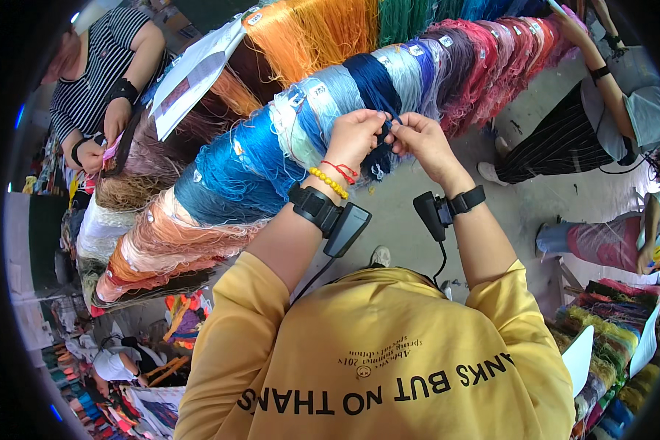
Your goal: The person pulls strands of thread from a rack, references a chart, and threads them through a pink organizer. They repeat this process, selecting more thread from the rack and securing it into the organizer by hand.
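Both my hands meet in front of a long rack of hanging thread. My left hand [357, 136], with a red cord and a yellow bead bracelet at its wrist, pinches dark blue thread [380, 158] at the fingertips. From the right, my right hand [423, 144] pinches the same dark thread, its fingertips close to the left ones. Behind them hangs a navy hank [372, 82], between pale blue hanks [403, 70] and bright blue ones [235, 172]. Small white tags sit on many hanks. The exact strand between the fingers is too small to make out.
Orange hanks [301, 37] hang on a farther row, with a paper sheet [194, 77] leaning there. A person in stripes [106, 59] works at the left; another in striped trousers [554, 132] reaches to the rack at the right. More thread [609, 330] lies lower right.
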Tool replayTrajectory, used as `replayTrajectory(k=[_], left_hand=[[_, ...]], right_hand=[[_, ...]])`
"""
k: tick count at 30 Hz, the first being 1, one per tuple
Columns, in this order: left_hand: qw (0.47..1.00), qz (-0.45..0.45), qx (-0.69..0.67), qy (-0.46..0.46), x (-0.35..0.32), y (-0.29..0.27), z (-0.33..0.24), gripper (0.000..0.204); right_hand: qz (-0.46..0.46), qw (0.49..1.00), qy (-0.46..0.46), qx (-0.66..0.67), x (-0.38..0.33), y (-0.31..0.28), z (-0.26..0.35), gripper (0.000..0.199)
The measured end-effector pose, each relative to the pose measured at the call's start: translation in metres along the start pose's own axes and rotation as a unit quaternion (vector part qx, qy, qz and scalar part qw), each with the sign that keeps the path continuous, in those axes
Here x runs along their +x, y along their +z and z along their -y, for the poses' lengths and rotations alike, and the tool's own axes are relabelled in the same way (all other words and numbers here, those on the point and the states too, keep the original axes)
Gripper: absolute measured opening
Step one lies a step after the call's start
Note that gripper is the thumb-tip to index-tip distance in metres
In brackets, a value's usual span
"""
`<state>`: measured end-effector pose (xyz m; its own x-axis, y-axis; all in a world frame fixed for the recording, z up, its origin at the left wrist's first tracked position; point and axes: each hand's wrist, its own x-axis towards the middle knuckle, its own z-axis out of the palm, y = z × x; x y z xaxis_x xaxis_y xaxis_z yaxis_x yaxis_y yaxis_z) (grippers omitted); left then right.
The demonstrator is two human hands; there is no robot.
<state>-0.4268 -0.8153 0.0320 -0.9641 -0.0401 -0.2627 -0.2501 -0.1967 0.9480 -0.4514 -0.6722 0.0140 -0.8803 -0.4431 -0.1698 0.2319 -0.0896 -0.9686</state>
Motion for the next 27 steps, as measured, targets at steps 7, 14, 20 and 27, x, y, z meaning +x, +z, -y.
replayTrajectory(k=[7, 14, 20, 27], left_hand=[[0.997, 0.028, -0.065, -0.03, -0.001, -0.002, 0.0, 0.014], [0.996, 0.029, -0.075, -0.03, -0.003, -0.003, -0.002, 0.015], [0.999, -0.008, 0.05, -0.011, -0.005, -0.003, -0.006, 0.016], [0.551, -0.116, 0.651, 0.509, 0.01, -0.011, -0.066, 0.05]], right_hand=[[-0.009, 1.0, -0.013, 0.002, -0.003, 0.002, 0.001, 0.011], [-0.007, 1.0, -0.021, 0.004, -0.002, 0.003, -0.001, 0.01], [-0.026, 0.998, -0.037, -0.035, -0.003, 0.006, 0.008, 0.012], [0.014, 1.0, 0.01, -0.008, 0.001, 0.001, 0.026, 0.029]])
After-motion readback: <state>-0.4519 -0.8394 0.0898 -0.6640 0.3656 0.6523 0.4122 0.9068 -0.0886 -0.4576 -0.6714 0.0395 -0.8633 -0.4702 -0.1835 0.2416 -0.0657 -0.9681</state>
